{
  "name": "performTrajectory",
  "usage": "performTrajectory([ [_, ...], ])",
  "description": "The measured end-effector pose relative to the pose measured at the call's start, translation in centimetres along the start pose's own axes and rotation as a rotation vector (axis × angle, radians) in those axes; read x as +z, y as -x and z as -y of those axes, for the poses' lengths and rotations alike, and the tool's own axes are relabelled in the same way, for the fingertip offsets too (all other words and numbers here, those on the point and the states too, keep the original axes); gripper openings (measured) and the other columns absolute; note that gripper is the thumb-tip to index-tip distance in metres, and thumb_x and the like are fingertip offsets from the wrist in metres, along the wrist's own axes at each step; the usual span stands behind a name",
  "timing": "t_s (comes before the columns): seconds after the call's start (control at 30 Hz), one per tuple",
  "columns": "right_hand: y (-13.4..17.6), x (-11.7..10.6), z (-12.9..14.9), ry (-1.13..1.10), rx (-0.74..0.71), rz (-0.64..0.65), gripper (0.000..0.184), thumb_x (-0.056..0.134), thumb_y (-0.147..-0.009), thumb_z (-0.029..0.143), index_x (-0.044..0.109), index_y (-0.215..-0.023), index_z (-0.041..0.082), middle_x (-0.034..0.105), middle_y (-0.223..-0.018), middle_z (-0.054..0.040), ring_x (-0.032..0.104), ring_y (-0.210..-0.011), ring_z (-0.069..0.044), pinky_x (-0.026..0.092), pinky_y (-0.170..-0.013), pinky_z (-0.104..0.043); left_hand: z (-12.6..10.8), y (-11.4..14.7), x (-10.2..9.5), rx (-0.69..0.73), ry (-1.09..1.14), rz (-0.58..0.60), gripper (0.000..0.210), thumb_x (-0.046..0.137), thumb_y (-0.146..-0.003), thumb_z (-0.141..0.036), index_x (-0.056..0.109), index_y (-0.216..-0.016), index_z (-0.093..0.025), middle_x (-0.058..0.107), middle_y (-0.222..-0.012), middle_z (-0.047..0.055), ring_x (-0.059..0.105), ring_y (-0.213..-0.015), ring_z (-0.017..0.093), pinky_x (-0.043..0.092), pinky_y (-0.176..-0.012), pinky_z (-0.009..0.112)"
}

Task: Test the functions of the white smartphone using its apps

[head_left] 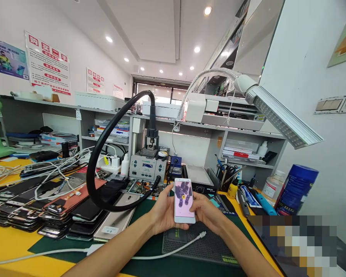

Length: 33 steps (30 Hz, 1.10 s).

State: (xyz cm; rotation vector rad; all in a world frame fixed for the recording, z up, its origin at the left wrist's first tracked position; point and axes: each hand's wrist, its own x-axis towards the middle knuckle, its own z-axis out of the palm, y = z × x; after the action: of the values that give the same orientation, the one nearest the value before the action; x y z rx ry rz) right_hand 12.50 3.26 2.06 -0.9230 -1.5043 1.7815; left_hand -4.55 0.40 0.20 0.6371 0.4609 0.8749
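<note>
A white smartphone (185, 201) is held upright over the work mat, its lit screen showing a pinkish picture with dark round shapes. My left hand (163, 207) cradles it from the left and behind, with fingertips showing below its bottom edge. My right hand (205, 209) grips the right side, its thumb on the lower right of the screen. Below the hands lie a dark textured pad (200, 244) and a white charging cable (173, 253), whose plug end points up to the right.
Stacks of old phones (57, 204) fill the left side. A hot-air station (147, 165) with a thick black hose (92, 165) stands behind. A lamp (288, 115) hangs at the right, above a blue spray can (298, 188), a clear bottle (273, 184) and tools (229, 173).
</note>
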Motion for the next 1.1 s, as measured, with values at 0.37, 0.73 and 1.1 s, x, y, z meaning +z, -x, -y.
performTrajectory([
  [0.37, -0.4, 0.1, 0.6, -0.144, 0.100, -0.048, 0.056, 0.040, -0.089, 0.062, 0.061, -0.118, 0.020, 0.069, -0.095, -0.0100, 0.064, -0.079, -0.025, 0.050, -0.062, -0.035, 0.2, -0.1, -0.3, 0.033, -0.013, 0.069, 0.055, 0.052, -0.083, -0.058, 0.059, -0.111, -0.011, 0.066, -0.093, 0.015, 0.067, -0.080, 0.029, 0.057, -0.059, 0.039],
  [0.73, -0.5, 0.0, 0.4, -0.092, 0.106, -0.053, 0.052, 0.041, -0.090, 0.060, 0.065, -0.113, 0.020, 0.069, -0.099, -0.0097, 0.063, -0.082, -0.024, 0.051, -0.067, -0.036, 1.4, -1.0, -0.7, 0.137, -0.239, -0.134, 0.046, 0.065, -0.062, -0.003, 0.052, -0.105, -0.016, 0.066, -0.087, 0.007, 0.067, -0.072, 0.023, 0.056, -0.052, 0.031],
  [1.1, -0.7, 0.0, 0.1, -0.119, 0.081, -0.047, 0.057, 0.042, -0.087, 0.066, 0.063, -0.113, 0.020, 0.067, -0.091, -0.0084, 0.063, -0.078, -0.025, 0.051, -0.062, -0.036, 0.3, 0.0, 0.1, 0.047, -0.069, 0.033, 0.070, 0.043, -0.081, -0.076, 0.059, -0.112, -0.014, 0.066, -0.090, 0.012, 0.066, -0.075, 0.027, 0.054, -0.055, 0.035],
])
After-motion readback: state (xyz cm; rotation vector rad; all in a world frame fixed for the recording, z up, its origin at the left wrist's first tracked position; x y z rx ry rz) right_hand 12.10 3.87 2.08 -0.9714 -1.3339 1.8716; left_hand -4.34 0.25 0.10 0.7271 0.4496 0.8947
